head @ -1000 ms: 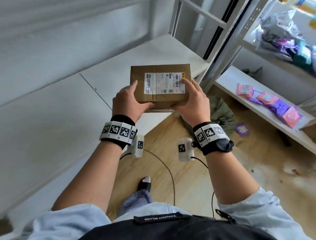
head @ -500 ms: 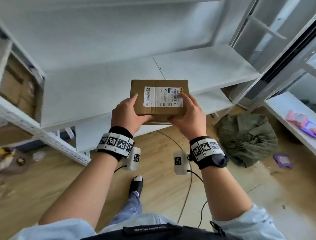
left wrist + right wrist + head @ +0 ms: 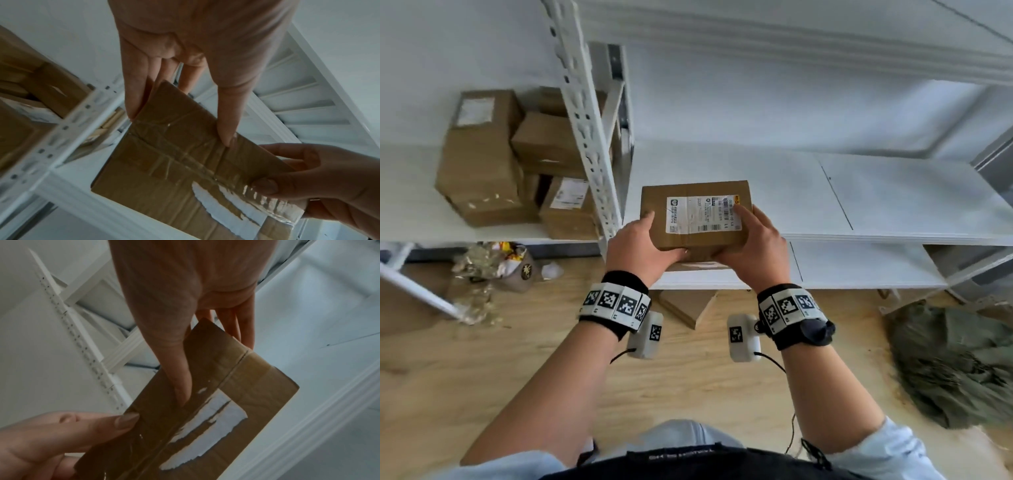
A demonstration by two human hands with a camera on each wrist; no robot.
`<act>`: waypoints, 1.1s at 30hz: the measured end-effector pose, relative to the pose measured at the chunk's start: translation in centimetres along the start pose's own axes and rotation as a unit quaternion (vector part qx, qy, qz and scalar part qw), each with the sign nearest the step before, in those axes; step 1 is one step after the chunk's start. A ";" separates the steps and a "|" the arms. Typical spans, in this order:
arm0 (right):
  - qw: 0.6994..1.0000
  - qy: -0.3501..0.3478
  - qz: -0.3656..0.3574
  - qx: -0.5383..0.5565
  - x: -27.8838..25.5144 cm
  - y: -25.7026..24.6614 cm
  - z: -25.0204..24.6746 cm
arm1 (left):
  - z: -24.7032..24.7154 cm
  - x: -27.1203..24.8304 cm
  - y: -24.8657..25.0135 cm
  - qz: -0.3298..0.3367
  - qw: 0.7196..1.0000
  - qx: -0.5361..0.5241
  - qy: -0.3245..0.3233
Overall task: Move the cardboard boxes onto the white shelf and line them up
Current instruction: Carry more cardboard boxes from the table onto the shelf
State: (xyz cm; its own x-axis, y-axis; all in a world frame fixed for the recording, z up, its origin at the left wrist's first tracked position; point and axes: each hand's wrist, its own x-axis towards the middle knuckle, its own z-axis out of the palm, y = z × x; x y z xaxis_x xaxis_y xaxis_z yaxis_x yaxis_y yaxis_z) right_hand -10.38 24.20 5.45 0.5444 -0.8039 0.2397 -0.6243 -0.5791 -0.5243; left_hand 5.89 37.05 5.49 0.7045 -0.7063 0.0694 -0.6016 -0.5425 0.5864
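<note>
A small cardboard box (image 3: pixel 697 214) with a white shipping label on top is held between both hands, just above the front edge of the white shelf (image 3: pixel 893 202). My left hand (image 3: pixel 643 246) grips its near left corner, thumb on top. My right hand (image 3: pixel 751 243) grips the near right corner, thumb on the label. In the left wrist view the left hand (image 3: pixel 185 78) has its fingers under the taped box (image 3: pixel 174 162), thumb across it. The right wrist view shows the right hand (image 3: pixel 185 321) the same way on the box (image 3: pixel 216 410).
Several more cardboard boxes (image 3: pixel 517 164) are stacked on the neighbouring shelf bay to the left, behind a white perforated upright (image 3: pixel 589 137). A flat cardboard piece (image 3: pixel 688 308) lies on the wooden floor under the lower shelf. Crumpled wrappers (image 3: pixel 493 267) lie left, a green cloth (image 3: pixel 955 366) right.
The view has swung left along the shelf, bringing the upright and the stacked boxes into sight. Both hands have kept the same grip and carried the box to the shelf's left end.
</note>
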 end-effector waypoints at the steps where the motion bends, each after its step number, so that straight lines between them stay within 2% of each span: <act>1: 1.000 -0.003 -0.002 -0.003 0.0 -2.0 1.4 | -1.2 0.4 -2.0 -0.006 1.000 -0.001 -0.001; 6: 1.000 -0.018 0.002 -0.010 -0.3 -11.8 8.3 | -8.5 2.1 -11.0 -0.026 0.999 -0.014 -0.012; 11: 1.000 -0.025 0.004 0.005 -0.6 -20.7 13.4 | -14.8 4.0 -18.9 -0.028 1.000 -0.002 0.013; 16: 0.999 -0.030 -0.014 0.009 1.2 -26.8 16.5 | -18.7 6.6 -23.8 -0.040 0.998 0.017 0.048; 24: 0.998 -0.024 -0.063 0.018 9.9 -32.8 21.4 | -23.4 13.9 -27.9 -0.048 0.991 0.025 0.118; 33: 0.993 -0.066 -0.085 0.051 23.9 -38.3 27.4 | -27.2 28.3 -31.1 -0.087 0.987 0.063 0.123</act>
State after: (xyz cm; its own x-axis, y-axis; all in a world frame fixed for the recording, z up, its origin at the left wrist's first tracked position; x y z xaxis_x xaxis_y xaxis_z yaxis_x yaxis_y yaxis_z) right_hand 41.93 30.89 8.86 0.7101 -0.6667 0.2265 -0.4603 -0.6830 -0.5671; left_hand 54.73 46.31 11.15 0.8622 -0.4740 0.1789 -0.4942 -0.7091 0.5030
